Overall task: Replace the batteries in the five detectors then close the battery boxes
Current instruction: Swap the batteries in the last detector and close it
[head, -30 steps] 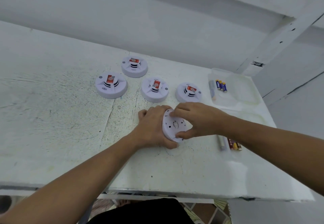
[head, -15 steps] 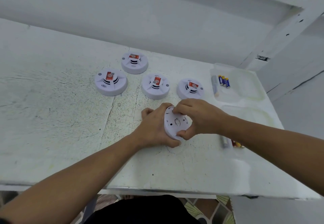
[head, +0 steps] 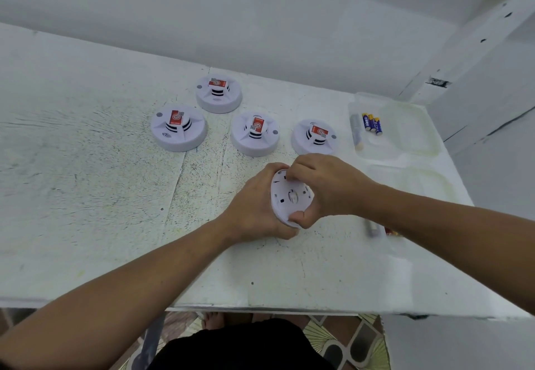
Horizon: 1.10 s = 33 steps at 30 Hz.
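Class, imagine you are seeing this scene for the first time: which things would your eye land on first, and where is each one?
The left hand and right hand stand out first, gripping a white detector, back towards the camera, near the middle of the white table. Behind them sit four more detectors with red labels, and at the far right blue-and-yellow batteries lie in a clear tray.

Scuffed white table (head: pixel 86 190), patterned floor (head: pixel 365 338)

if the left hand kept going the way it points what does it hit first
The left hand holds the tilted detector; straight on, it likely meets the right hand first.
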Motion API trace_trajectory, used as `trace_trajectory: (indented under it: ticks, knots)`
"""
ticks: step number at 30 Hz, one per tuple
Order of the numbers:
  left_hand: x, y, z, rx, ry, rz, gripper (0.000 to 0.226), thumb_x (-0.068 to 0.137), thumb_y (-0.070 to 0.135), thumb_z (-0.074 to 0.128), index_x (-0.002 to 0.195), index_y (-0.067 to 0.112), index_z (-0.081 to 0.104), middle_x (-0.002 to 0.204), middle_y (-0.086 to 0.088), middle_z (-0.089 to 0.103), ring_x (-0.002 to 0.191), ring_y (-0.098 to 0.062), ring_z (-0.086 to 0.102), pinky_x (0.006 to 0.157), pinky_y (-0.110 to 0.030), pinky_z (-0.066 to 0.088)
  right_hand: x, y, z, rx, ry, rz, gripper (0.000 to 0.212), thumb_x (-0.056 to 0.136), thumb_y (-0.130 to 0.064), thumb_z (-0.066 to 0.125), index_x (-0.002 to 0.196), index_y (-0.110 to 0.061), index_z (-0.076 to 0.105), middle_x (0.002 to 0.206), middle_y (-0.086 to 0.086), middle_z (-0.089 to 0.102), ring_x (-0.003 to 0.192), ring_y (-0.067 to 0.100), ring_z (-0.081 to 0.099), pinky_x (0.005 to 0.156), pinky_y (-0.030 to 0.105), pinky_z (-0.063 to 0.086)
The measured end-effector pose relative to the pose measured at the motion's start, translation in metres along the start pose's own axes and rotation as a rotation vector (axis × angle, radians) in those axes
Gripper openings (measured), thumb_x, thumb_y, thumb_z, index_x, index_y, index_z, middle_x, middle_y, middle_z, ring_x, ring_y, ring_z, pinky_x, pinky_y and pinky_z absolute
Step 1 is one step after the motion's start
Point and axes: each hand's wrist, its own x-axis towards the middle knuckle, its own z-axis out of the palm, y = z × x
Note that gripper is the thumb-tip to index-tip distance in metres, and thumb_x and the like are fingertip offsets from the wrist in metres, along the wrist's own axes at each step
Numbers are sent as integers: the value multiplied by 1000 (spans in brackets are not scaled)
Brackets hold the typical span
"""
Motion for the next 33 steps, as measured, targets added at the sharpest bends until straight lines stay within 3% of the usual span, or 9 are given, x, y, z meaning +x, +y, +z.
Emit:
trace_trajectory:
  ticks: [6, 15, 20, 26, 33]
  knots:
    - [-2, -1, 3, -34, 32, 8, 84, 52, 22, 87, 121, 31, 39, 111, 15, 56, 98, -1, 57, 75, -22, 49, -1, -2, 4, 1, 57, 12, 63, 59, -60, 62, 90, -4, 64, 76, 6, 63, 64, 24, 57, 54, 29, 47]
    - [-3, -2, 7, -32, 61, 37, 84, 51, 25, 86, 120, 31, 39, 110, 15, 55, 98, 2, 52, 73, -10, 44, -2, -2, 8, -2, 86, 30, 63, 56, -58, 69, 88, -4, 64, 76, 7, 63, 65, 24, 57, 57, 26, 42]
    - [-3, -2, 8, -19, 70, 29, 86, 48, 30, 84, 123, 27, 41, 110, 15, 55, 97, 4, 53, 70, -9, 43, -2, -2, 10, 25, 104, 26, 65, 61, -64, 55, 87, -5, 62, 76, 6, 62, 64, 23, 56, 59, 23, 37]
    - [-4, -2, 8, -13, 80, 29, 86, 48, 32, 84, 122, 29, 41, 111, 14, 56, 97, -1, 56, 73, -16, 46, -2, -3, 10, 28, 89, 51, 65, 60, -64, 58, 87, -5, 63, 76, 6, 62, 64, 23, 56, 59, 23, 38]
    - [-5, -2, 10, -5, 104, 27, 82, 48, 31, 84, 116, 37, 38, 110, 18, 55, 98, 4, 52, 70, -3, 39, -1, -5, 9, 64, 100, 71, 64, 60, -65, 55, 84, -6, 61, 74, 4, 61, 62, 21, 54, 55, 26, 41]
